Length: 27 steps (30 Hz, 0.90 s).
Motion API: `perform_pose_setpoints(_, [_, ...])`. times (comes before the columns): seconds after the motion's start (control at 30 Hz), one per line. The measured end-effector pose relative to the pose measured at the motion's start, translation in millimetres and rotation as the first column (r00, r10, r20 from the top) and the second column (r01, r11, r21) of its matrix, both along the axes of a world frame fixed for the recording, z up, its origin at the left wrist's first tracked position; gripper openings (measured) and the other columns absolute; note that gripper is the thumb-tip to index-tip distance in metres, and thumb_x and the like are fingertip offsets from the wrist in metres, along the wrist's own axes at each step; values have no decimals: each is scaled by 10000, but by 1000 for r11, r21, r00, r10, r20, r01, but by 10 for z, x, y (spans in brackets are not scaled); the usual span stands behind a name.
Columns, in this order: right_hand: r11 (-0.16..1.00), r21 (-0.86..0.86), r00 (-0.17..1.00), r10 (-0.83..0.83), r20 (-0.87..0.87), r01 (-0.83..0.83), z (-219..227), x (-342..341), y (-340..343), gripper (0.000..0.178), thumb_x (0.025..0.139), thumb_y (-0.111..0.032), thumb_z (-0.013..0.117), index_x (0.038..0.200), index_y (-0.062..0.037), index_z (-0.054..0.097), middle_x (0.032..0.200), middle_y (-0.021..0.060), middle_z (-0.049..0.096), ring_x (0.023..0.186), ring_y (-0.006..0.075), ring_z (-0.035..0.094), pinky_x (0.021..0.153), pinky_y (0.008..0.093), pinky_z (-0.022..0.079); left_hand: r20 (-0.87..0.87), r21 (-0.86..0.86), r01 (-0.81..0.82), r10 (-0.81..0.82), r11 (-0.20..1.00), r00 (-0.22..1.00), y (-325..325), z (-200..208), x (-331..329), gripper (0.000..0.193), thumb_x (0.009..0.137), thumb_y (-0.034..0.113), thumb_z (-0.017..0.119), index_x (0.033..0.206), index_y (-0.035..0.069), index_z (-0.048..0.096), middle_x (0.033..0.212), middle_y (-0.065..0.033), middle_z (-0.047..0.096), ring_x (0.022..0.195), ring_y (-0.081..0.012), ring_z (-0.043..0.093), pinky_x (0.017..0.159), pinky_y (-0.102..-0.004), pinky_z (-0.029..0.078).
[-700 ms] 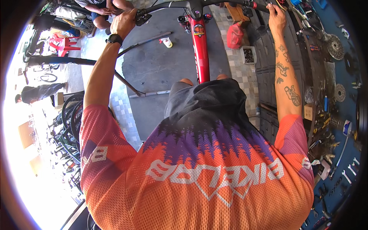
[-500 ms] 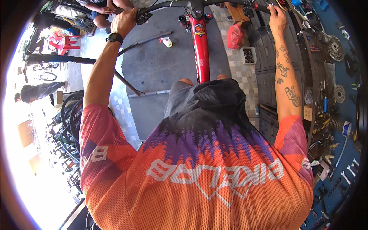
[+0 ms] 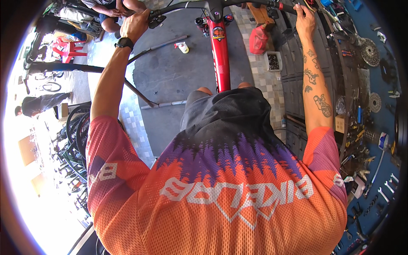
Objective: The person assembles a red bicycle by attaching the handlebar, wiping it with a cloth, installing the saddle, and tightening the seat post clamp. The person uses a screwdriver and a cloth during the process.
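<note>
A bicycle with a red frame (image 3: 221, 63) and a black handlebar (image 3: 187, 5) stands in front of me, its top tube running back between my legs. At the bar's left end my left hand (image 3: 135, 25) is closed around the grip, next to a black lever clamp (image 3: 157, 19). My right hand (image 3: 305, 22) is at the bar's right end, beyond a red ring (image 3: 280, 6). Its thumb and fingers are pinched together at the tip of the grip; what is between them is too small to make out.
A repair stand's legs (image 3: 146, 98) and a spray bottle (image 3: 182, 46) are on the dark mat (image 3: 165, 76). At right are a red jug (image 3: 259, 40), dark drawers (image 3: 293, 68) and a tool wall (image 3: 382, 161). Another person sits (image 3: 114, 12) at upper left, near a red chair (image 3: 69, 49).
The view has shifted slightly, so the bicycle and my arms appear a little farther left. Both hands keep their places on the handlebar.
</note>
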State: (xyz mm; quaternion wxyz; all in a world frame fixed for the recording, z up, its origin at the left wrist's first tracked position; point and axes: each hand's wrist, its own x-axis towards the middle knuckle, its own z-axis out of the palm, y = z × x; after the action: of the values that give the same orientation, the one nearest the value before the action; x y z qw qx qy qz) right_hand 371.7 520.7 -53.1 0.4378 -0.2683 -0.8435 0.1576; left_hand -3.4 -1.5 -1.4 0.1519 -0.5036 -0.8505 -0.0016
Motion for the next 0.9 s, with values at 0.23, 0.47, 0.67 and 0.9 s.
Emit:
perform_pose_setpoints(0.23, [1000, -24, 1000, 12, -15, -12, 69, -7, -51, 417, 1046, -547, 615, 1086, -191, 827, 1093, 76, 780, 1085, 323, 699, 953, 422, 512, -4, 38, 28, -28, 999, 1000, 1, 15, 44, 200, 955, 113, 602, 1153, 126, 620, 978, -141, 742, 909, -384, 741, 757, -523, 588])
perform_pose_setpoints(0.47, [999, 25, 970, -23, -242, 30, 511, -92, -1098, 217, 1030, -289, 696, 1026, -122, 835, 969, 66, 736, 959, 254, 626, 884, 401, 507, -43, 31, 13, -11, 999, 999, -24, 19, 122, 212, 977, 72, 558, 1180, 119, 594, 1002, -106, 724, 942, -350, 744, 718, -506, 604])
perform_pose_setpoints(0.67, [569, -711, 872, 474, -126, -412, 597, -397, -3038, 145, 1001, -102, 746, 1081, 17, 757, 984, 112, 781, 872, 126, 719, 763, 285, 575, 265, 52, -269, 246, 962, 932, -463, 396, 476, 1063, 682, 183, 950, 1608, 271, 438, 1640, -113, 448, 1464, -364, 468, 1143, -540, 417])
perform_pose_setpoints(0.9, [685, -499, 751, 653, 97, -532, 632, -1389, -4030, 192, 974, -168, 782, 1087, -15, 759, 946, 91, 764, 761, 221, 734, 653, 323, 565, 419, -35, -203, 199, 979, 886, -804, 443, 455, 897, 704, 306, 941, 1515, 228, 568, 1297, -78, 625, 1226, -283, 620, 1025, -448, 450])
